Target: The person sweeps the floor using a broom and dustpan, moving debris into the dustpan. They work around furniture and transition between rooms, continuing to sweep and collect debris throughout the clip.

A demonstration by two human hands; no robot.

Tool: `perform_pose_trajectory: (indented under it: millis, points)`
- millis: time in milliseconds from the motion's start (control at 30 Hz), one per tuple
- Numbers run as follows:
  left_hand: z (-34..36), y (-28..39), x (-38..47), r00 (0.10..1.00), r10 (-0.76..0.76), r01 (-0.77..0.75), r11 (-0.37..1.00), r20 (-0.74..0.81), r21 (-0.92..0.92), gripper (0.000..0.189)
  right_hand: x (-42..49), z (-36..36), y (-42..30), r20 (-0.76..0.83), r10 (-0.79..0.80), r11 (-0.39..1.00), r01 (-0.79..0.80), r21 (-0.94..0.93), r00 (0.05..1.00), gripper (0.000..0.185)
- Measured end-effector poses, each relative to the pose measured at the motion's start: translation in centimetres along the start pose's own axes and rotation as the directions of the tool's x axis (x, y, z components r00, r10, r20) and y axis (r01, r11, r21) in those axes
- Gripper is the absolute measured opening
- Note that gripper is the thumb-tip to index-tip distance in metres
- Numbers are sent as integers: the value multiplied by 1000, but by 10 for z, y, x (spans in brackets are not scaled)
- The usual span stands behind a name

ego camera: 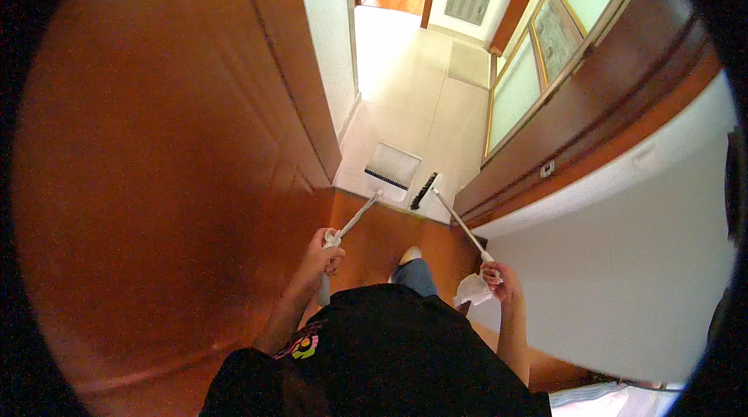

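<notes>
My left hand [326, 253] is closed around the handle of a long-handled white dustpan [394, 166], which has a dark row of comb teeth and lies over the pale floor tiles just past the wood floor's edge. In my right hand [497, 280] is the pole of a broom [461, 221] together with a crumpled white tissue or cloth [474, 289]. The broom's head [425, 191], white with black bristles, is to the right of the dustpan, apart from it, near the threshold. Whether it touches the floor I cannot tell.
A brown wooden door [175, 125] stands close on the left. On the right are a dark door frame [526, 177] and a white wall [608, 259]. Ahead, the tiled hallway [409, 84] has a glass-paneled door [549, 49] on its right and a wall vent [467, 4] at its far end.
</notes>
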State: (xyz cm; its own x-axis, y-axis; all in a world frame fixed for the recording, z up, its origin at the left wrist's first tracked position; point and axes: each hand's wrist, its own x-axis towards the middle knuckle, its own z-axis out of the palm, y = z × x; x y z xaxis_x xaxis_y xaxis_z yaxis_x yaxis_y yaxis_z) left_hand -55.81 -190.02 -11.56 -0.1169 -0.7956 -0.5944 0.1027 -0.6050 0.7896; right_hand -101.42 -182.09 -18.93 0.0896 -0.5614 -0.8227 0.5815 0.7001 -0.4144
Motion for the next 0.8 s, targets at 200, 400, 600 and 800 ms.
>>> perform_pose_trajectory:
  millis: [200,400,600,800]
  points:
    - [58,102,177,999,-39,37,996,-31,-79,49,124,47,-187,55,-89,994,93,-66,995,11]
    - [124,228,339,995,10,-27,984,-95,-179,53,275,127,-409,-88,-203,955,178,-238,975,15]
    - [142,306,513,991,0,-30,974,-133,-225,57,440,199,-604,38,-237,961,240,-138,971,11]
    - [132,388,699,988,-22,-1,989,-150,-151,53,563,261,-725,39,-242,962,245,-120,970,14]
